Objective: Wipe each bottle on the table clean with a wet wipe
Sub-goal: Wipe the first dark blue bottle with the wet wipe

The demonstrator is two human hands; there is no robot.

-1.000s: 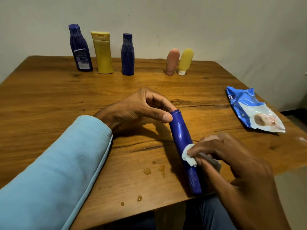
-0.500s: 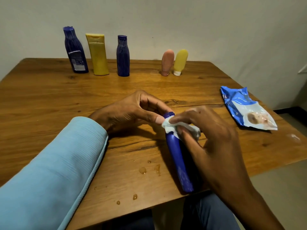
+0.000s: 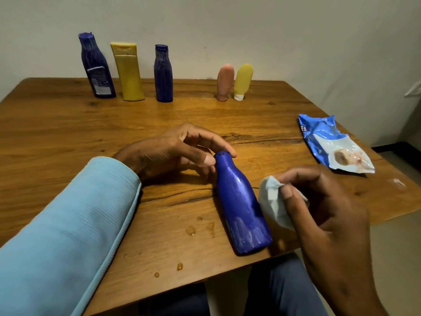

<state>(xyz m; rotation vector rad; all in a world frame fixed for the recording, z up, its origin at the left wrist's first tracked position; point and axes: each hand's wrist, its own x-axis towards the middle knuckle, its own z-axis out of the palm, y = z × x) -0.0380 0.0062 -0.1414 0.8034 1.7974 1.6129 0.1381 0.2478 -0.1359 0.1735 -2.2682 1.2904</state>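
- Blue bottle (image 3: 239, 206) lies on the table (image 3: 68, 133), cap away from the person.
- Left hand (image 3: 173, 151) pinches its cap.
- Right hand (image 3: 319, 201) pinches wet wipe (image 3: 271, 199) just beside the bottle's right flank.

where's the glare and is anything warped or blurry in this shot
Head view: glare streaks run along the blue bottle and a pale sheen sits on the table near its right edge; wide-angle distortion tilts the back-row dark blue bottle outward; the right hand looks slightly soft.
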